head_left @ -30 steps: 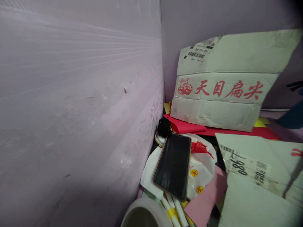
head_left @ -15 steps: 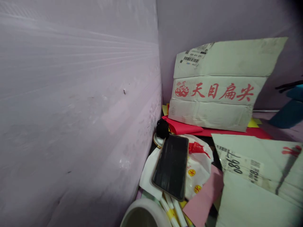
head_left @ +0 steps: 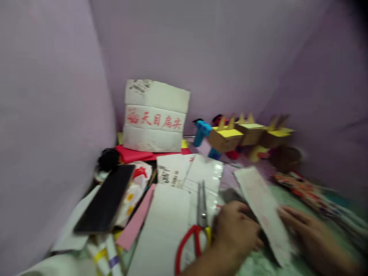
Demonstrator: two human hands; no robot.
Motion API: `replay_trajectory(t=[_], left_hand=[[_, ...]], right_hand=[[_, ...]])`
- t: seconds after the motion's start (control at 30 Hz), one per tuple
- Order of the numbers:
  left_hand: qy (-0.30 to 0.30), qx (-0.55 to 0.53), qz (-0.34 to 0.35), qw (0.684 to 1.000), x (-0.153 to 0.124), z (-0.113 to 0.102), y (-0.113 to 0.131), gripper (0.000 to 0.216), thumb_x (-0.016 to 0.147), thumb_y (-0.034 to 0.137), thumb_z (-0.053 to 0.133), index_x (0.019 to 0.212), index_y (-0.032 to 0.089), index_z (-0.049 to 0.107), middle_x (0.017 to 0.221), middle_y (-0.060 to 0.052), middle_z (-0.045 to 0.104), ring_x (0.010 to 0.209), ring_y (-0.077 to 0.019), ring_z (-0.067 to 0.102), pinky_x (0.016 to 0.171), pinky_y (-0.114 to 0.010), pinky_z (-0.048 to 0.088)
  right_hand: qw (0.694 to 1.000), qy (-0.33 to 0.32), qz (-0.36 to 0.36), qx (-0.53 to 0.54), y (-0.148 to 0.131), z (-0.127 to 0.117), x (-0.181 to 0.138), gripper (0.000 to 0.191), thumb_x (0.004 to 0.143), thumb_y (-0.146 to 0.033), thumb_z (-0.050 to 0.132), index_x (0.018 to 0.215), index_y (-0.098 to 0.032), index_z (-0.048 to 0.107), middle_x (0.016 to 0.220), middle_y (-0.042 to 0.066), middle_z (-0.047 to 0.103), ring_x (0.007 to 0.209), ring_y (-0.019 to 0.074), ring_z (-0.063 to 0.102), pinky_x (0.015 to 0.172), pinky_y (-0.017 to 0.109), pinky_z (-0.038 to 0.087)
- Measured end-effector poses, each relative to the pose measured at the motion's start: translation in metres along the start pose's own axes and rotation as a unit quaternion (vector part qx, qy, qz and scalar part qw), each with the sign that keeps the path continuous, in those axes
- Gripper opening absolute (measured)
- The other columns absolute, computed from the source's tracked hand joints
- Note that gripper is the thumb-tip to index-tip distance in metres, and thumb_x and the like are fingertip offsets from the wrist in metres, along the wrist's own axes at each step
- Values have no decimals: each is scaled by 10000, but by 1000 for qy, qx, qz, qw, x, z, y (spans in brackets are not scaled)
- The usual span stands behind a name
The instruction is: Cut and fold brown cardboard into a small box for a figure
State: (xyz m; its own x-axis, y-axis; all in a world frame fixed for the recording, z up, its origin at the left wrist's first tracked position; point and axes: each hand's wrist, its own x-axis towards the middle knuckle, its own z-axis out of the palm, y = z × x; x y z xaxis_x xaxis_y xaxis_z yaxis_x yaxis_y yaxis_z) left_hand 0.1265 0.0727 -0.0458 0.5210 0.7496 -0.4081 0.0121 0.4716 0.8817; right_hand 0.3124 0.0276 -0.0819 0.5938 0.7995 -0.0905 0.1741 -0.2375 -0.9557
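A long narrow strip of white cardboard (head_left: pixel 263 211) stands tilted between my two hands, its face marked with faint pink. My left hand (head_left: pixel 237 230) is closed at the strip's left edge, its fingers curled and blurred by motion. On the other side, my right hand (head_left: pixel 310 234) grips the right edge, with its fingers along the cardboard and its thumb hidden. Just left of my left hand lie red-handled scissors (head_left: pixel 201 218), blades pointing away. Beneath the scissors is a larger white cardboard sheet (head_left: pixel 163 214) with printed labels.
Printed cardboard (head_left: pixel 155 132) leans on the back wall. A dark phone (head_left: pixel 106 199), pink paper (head_left: pixel 136 218) and a white cup rim (head_left: pixel 54 264) are at left. Small brown boxes (head_left: pixel 225 140) with yellow tops and a blue glue gun (head_left: pixel 201 130) stand behind; colourful packaging (head_left: pixel 304 189) lies at right.
The view has swung right and now takes in more of the table. Both hands, the cardboard strip, the scissors and the small boxes have come into sight.
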Motion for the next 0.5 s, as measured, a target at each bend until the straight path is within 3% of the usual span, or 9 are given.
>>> replay_trajectory(t=[0.07,0.17,0.33,0.5], left_hand=[[-3,2,11,1000,6,8,13,154,805,273,602,851,126,592,503,67,529,349,-66,453,353,-181,356],[28,12,32,999,5,6,18,102,771,229,586,728,138,566,393,86,468,276,-53,377,303,-162,274],[84,30,43,995,-2,5,9,165,690,204,571,546,163,502,305,61,439,233,-42,309,274,-151,185],[69,18,64,995,-5,15,5,240,605,364,612,536,173,484,295,53,429,238,-37,287,271,-152,184]], right_hand=[[998,-44,27,40,-13,1,5,293,693,-425,704,813,-161,660,746,71,670,558,166,572,481,283,441],[988,-96,18,121,-28,21,4,381,601,-482,731,756,-146,638,615,33,641,497,164,541,461,279,416],[974,-117,-18,194,-30,32,-12,357,611,-492,712,668,-169,570,541,-17,571,473,126,479,463,243,389],[987,-71,-89,117,-24,25,-14,382,743,-547,555,606,-195,500,527,-16,507,518,146,451,496,255,365]])
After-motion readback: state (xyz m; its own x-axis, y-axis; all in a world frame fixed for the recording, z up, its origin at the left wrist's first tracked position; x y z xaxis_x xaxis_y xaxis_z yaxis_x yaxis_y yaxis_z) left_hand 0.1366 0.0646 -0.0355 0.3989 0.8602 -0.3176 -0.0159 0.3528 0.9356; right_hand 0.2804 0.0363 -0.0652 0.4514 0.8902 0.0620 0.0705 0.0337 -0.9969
